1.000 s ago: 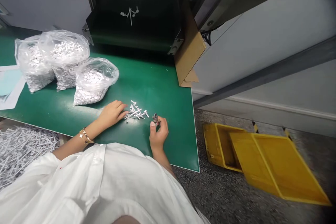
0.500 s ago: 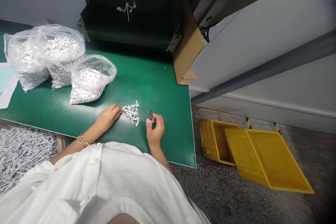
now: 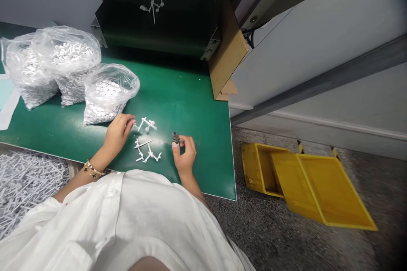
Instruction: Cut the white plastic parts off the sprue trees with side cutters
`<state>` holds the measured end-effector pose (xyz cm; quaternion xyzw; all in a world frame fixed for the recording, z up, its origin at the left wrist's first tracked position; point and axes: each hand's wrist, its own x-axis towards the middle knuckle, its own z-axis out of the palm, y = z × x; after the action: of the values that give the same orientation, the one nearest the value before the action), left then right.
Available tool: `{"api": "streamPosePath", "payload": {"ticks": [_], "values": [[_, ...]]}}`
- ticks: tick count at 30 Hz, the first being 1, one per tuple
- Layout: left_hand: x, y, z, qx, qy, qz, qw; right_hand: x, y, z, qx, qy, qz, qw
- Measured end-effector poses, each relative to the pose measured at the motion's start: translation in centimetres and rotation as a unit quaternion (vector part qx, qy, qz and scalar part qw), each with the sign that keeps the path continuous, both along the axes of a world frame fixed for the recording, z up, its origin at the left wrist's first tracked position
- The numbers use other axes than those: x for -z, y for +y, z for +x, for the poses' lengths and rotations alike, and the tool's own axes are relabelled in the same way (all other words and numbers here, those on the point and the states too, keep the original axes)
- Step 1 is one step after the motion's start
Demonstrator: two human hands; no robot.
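Note:
My left hand (image 3: 116, 137) pinches one end of a branched white plastic sprue (image 3: 143, 123) with small round parts on its arms. Nearer to me, a second white sprue (image 3: 149, 150) lies loose on the green table (image 3: 190, 106). To the right of both, my right hand (image 3: 186, 156) is closed around small metal nippers (image 3: 176, 137). Their jaws point away from me and touch neither sprue. The handles are mostly hidden in my palm.
Clear bags (image 3: 104, 112) of small white parts stand at the left. More white sprues (image 3: 153, 8) lie on a dark conveyor belt (image 3: 159, 38) beyond the table. A cardboard panel (image 3: 227, 51) stands right of it. White sticks (image 3: 28, 186) fill a container lower left; yellow bins (image 3: 318, 194) rest on the floor.
The clustered white sprues are now two separate pieces. My left hand has moved left and slightly away from me with one of them. My right hand has shifted slightly left with the nippers.

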<state>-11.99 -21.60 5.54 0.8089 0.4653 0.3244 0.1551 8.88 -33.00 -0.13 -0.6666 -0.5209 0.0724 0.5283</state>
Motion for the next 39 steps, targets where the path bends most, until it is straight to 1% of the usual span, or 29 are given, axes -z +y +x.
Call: {"api": "streamPosePath", "payload": {"ticks": [2, 4, 6, 8, 10, 11, 12, 13, 14, 19, 22, 26, 32, 39], "values": [[0.0, 0.1, 0.1, -0.031, -0.058, -0.092, 0.994, 0.0, 0.0, 0.0, -0.002, -0.003, 0.000, 1.000], [0.1, 0.1, 0.4, -0.057, -0.139, -0.196, 0.969, 0.1, 0.1, -0.1, -0.005, -0.012, -0.009, 1.000], [0.3, -0.1, 0.8, -0.074, -0.237, -0.289, 0.925, 0.2, 0.2, -0.2, -0.008, -0.032, -0.021, 0.999], [0.6, -0.4, 1.3, -0.086, -0.332, -0.366, 0.865, 0.4, 0.3, -0.4, -0.008, -0.060, -0.038, 0.997], [1.0, -0.9, 1.9, -0.093, -0.396, -0.422, 0.810, 0.5, 0.3, -0.6, -0.006, -0.087, -0.062, 0.994], [1.1, -1.1, 2.1, -0.092, -0.414, -0.441, 0.791, 0.5, 0.3, -0.7, -0.006, -0.099, -0.075, 0.992], [1.2, -1.4, 2.4, -0.089, -0.422, -0.454, 0.780, 0.5, 0.3, -0.7, -0.009, -0.110, -0.088, 0.990], [1.3, -1.7, 2.6, -0.082, -0.422, -0.460, 0.777, 0.5, 0.3, -0.8, -0.015, -0.120, -0.097, 0.988], [1.3, -2.0, 2.8, -0.073, -0.416, -0.463, 0.779, 0.5, 0.3, -0.9, -0.022, -0.129, -0.104, 0.986], [0.8, -3.0, 3.6, -0.028, -0.346, -0.459, 0.818, 0.4, 0.2, -0.9, -0.050, -0.149, -0.112, 0.981], [0.4, -3.3, 4.0, -0.020, -0.320, -0.461, 0.827, 0.5, 0.2, -0.8, -0.053, -0.148, -0.111, 0.981], [0.4, -3.4, 4.0, -0.018, -0.312, -0.466, 0.828, 0.6, 0.1, -0.7, -0.056, -0.149, -0.105, 0.982], [0.7, -3.4, 3.9, -0.020, -0.329, -0.476, 0.815, 0.5, 0.1, -0.8, -0.058, -0.138, -0.090, 0.985], [0.9, -3.5, 3.9, -0.019, -0.324, -0.480, 0.815, 0.7, 0.1, -0.7, -0.066, -0.140, -0.104, 0.983]]}}
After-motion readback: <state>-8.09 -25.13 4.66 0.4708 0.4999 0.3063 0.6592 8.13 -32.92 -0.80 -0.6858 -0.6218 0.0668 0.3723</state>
